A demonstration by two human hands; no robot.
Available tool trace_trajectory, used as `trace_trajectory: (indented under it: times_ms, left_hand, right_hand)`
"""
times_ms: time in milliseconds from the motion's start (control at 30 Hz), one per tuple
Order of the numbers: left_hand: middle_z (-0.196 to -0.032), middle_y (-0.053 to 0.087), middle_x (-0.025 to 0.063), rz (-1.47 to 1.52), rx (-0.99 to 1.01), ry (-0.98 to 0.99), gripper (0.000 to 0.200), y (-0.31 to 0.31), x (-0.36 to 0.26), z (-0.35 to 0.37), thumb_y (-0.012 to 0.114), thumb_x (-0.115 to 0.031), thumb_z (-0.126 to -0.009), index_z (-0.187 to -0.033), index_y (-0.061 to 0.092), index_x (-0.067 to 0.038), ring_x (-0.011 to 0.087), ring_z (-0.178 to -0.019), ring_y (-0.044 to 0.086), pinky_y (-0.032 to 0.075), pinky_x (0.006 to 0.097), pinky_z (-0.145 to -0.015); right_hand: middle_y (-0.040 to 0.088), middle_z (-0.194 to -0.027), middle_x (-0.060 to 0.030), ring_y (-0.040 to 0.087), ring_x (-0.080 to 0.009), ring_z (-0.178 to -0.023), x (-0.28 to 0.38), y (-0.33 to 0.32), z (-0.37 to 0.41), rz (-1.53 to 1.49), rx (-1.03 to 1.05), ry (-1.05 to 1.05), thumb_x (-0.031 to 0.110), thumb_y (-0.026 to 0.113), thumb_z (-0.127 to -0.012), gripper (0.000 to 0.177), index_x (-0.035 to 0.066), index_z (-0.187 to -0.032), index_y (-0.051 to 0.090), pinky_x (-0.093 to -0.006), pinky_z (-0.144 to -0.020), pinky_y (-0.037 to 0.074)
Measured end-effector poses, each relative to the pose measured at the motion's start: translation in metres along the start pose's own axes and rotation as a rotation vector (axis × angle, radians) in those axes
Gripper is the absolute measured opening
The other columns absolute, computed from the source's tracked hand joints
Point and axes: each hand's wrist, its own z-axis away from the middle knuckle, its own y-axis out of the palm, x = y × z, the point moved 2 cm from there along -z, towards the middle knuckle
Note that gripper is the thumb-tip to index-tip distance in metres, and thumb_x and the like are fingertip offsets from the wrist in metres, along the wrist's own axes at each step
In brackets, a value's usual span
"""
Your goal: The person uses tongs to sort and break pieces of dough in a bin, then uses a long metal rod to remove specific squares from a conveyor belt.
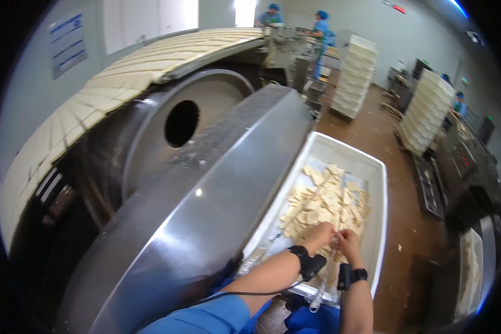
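Both of my hands meet over a white plastic crate [379,222] holding many loose, pale yellow flat pieces [320,203]. My left hand [319,236] and my right hand [348,245] are closed, fingertips pinched together on a long thin stick-like tool [324,285]. Its lower end looks wrapped in clear plastic and reaches toward my body; its thin upper part runs over the pieces. A second plastic-wrapped handle [255,260] lies across the crate's left rim. The fingers hide the exact grip.
Left of the crate stands a large steel machine housing [206,206], with a slatted pale conveyor [117,83] above it. Stacked white crates [353,78] and another stack [427,111] stand on the brown floor [398,261]. Co-workers in blue [320,28] are at the back.
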Motion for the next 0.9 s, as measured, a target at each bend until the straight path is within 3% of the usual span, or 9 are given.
trace_trajectory:
  times_ms: [33,267,333,367,500,567,633,700,900]
  left_hand:
    - [-0.081,0.064,0.0165,0.001,0.001,-0.006,0.018,0.004,0.005,-0.002,0.059,-0.018,-0.076,-0.086,0.065,-0.004,0.0318,-0.077,0.062,0.048,0.0372,-0.068]
    - [-0.077,0.063,0.0182,-0.020,-0.089,-0.014,0.013,0.025,0.030,-0.016,0.061,-0.016,-0.072,-0.078,0.065,-0.005,0.0327,-0.072,0.061,0.047,0.0394,-0.064]
    - [-0.075,0.063,0.0181,-0.028,-0.081,-0.034,0.012,0.021,0.028,-0.013,0.061,-0.015,-0.072,-0.076,0.065,-0.005,0.0330,-0.070,0.061,0.047,0.0403,-0.062]
    - [-0.074,0.062,0.0179,-0.049,-0.079,-0.028,0.012,0.022,0.029,-0.014,0.062,-0.016,-0.072,-0.074,0.064,-0.005,0.0331,-0.069,0.061,0.046,0.0407,-0.060]
    - [-0.072,0.062,0.0173,-0.046,-0.111,-0.045,0.014,0.033,0.036,-0.020,0.064,-0.018,-0.073,-0.071,0.063,-0.005,0.0328,-0.068,0.061,0.046,0.0409,-0.058]
    - [-0.071,0.062,0.0169,-0.030,-0.131,-0.007,0.015,0.031,0.034,-0.018,0.064,-0.019,-0.073,-0.071,0.063,-0.005,0.0327,-0.068,0.061,0.046,0.0410,-0.059]
    - [-0.071,0.062,0.0165,-0.015,-0.150,0.035,0.016,0.028,0.032,-0.017,0.064,-0.020,-0.073,-0.071,0.063,-0.005,0.0326,-0.068,0.061,0.046,0.0411,-0.059]
    - [-0.071,0.062,0.0160,-0.072,-0.100,-0.026,0.017,0.026,0.031,-0.017,0.065,-0.021,-0.073,-0.072,0.062,-0.004,0.0326,-0.068,0.061,0.047,0.0412,-0.060]
    - [-0.072,0.062,0.0169,-0.111,-0.114,-0.001,0.018,0.021,0.028,-0.012,0.065,-0.022,-0.073,-0.073,0.062,-0.005,0.0332,-0.070,0.061,0.047,0.0413,-0.061]
  right_hand:
    - [0.060,-0.066,-0.0064,0.055,-0.0120,-0.055,-0.004,0.001,0.000,-0.075,0.037,0.084,0.010,0.060,-0.081,0.011,-0.001,-0.080,0.060,-0.0268,-0.049,0.045]
    - [0.057,-0.066,-0.0040,0.052,-0.0105,-0.055,-0.001,0.001,-0.002,0.014,0.038,-0.125,0.007,0.054,-0.083,0.010,-0.001,-0.079,0.059,-0.0255,-0.049,0.044]
    - [0.055,-0.057,-0.0067,0.052,-0.0122,-0.046,0.007,-0.002,0.002,-0.168,0.043,0.038,0.006,0.055,-0.080,0.011,-0.002,-0.073,0.057,-0.0270,-0.043,0.043]
    - [0.053,-0.056,-0.0050,0.050,-0.0106,-0.044,0.008,-0.002,0.002,-0.160,0.045,0.006,0.004,0.052,-0.082,0.011,0.000,-0.072,0.055,-0.0246,-0.039,0.041]
    - [0.052,-0.055,-0.0046,0.051,-0.0109,-0.044,0.010,-0.004,0.003,-0.140,0.057,-0.032,0.004,0.050,-0.083,0.012,-0.001,-0.072,0.055,-0.0247,-0.040,0.041]
    - [0.053,-0.061,-0.0031,0.051,-0.0101,-0.050,0.030,-0.009,0.010,-0.182,0.106,0.080,0.006,0.050,-0.084,0.012,0.000,-0.077,0.057,-0.0245,-0.046,0.042]
    - [0.053,-0.060,-0.0033,0.051,-0.0105,-0.050,0.031,-0.010,0.010,-0.119,0.097,0.063,0.006,0.050,-0.084,0.012,-0.001,-0.077,0.057,-0.0248,-0.046,0.042]
    - [0.053,-0.059,-0.0036,0.051,-0.0109,-0.050,0.032,-0.011,0.009,-0.056,0.092,0.047,0.007,0.050,-0.084,0.012,-0.001,-0.078,0.057,-0.0250,-0.046,0.042]
    - [0.055,-0.059,-0.0048,0.053,-0.0118,-0.050,0.009,-0.004,0.003,-0.109,0.082,0.097,0.007,0.051,-0.083,0.013,-0.001,-0.077,0.059,-0.0263,-0.046,0.043]
